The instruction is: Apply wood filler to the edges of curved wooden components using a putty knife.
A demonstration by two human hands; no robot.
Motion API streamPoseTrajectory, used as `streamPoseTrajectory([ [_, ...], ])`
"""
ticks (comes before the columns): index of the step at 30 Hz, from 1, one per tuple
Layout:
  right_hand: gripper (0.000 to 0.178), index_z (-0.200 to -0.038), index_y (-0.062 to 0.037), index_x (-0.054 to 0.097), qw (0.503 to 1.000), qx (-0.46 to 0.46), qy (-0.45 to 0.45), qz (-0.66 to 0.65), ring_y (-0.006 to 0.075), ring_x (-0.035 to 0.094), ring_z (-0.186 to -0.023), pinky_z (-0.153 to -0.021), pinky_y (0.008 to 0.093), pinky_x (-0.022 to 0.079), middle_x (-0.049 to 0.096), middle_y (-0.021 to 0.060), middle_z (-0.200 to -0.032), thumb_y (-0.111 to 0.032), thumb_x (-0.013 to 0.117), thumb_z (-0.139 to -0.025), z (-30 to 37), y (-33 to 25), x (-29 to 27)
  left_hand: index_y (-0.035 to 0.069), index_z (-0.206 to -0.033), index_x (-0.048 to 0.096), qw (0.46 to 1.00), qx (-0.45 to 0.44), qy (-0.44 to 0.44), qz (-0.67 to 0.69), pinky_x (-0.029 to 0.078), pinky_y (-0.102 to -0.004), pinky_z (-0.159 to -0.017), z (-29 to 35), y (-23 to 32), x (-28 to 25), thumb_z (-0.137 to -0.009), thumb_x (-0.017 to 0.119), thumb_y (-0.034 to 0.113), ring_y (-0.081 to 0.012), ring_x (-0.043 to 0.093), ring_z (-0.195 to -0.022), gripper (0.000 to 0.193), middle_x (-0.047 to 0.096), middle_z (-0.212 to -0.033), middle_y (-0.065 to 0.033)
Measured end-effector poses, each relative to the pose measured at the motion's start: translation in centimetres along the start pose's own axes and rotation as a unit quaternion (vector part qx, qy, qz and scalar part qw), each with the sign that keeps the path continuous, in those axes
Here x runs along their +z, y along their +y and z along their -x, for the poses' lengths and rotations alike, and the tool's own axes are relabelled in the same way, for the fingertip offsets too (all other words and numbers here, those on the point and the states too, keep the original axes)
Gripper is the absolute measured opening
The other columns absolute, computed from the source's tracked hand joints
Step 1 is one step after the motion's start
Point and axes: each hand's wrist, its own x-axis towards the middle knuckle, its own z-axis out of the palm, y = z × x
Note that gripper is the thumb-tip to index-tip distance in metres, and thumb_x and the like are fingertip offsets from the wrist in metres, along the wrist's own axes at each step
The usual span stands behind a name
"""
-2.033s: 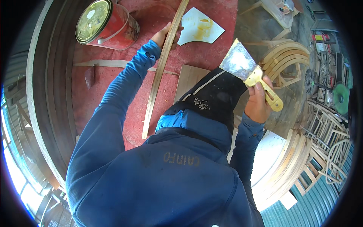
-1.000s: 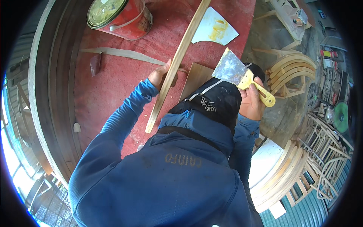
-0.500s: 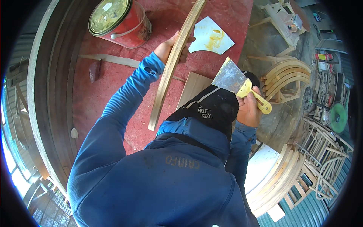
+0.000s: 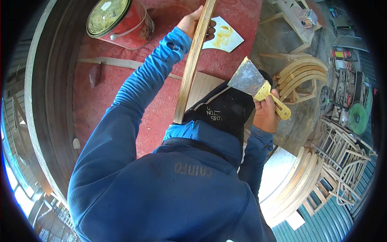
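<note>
Wooden strip [image 4: 194, 60] slants lengthwise up and rightward, left grip [image 4: 190, 24] wrapped round it, right grip [image 4: 266, 114] clasping scraper [image 4: 262, 92].

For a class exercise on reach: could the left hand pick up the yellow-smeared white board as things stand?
Probably not without freeing itself: the left hand is holding the wooden strip, though the white board appears close by.

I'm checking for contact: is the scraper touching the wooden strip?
No, the scraper is apart from the wooden strip, a clear gap between them.

Gap between strip [image 4: 190, 76] and scraper [image 4: 262, 92]; thigh [image 4: 229, 105] blocks below
</note>
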Motion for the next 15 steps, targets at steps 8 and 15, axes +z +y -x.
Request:
streamPoseTrajectory([
  [8, 0.037, -0.132, 0.0004, 0.056, 1.0, -0.009, 0.016, -0.012, 0.0301, 0.065, -0.112, -0.088, 0.0398, 0.059, 0.06, 0.0203, -0.128, -0.007, 0.064, -0.097, 0.1, -0.2, -0.2, 0.003, -0.117, 0.062, 0.999, 0.033, 0.005, -0.007, 0.053, -0.0328, -0.074, -0.4, -0.1, -0.2, -0.105, 0.039, 0.055, -0.0181, 0.056, -0.073, 0.059, 0.061, -0.087, -0.008],
  [15, 0.036, -0.131, -0.001, 0.058, 0.999, -0.006, 0.022, -0.025, 0.029, 0.066, -0.11, -0.087, 0.0387, 0.059, 0.061, 0.0186, -0.125, -0.008, 0.065, -0.096, 0.1, -0.6, -0.6, 0.008, -0.108, 0.064, 0.993, -0.012, -0.113, 0.005, 0.051, -0.0348, -0.063, -0.5, 0.0, -4.8, -0.104, 0.035, 0.063, -0.0181, 0.054, -0.063, 0.062, 0.056, -0.077, -0.0052],
])
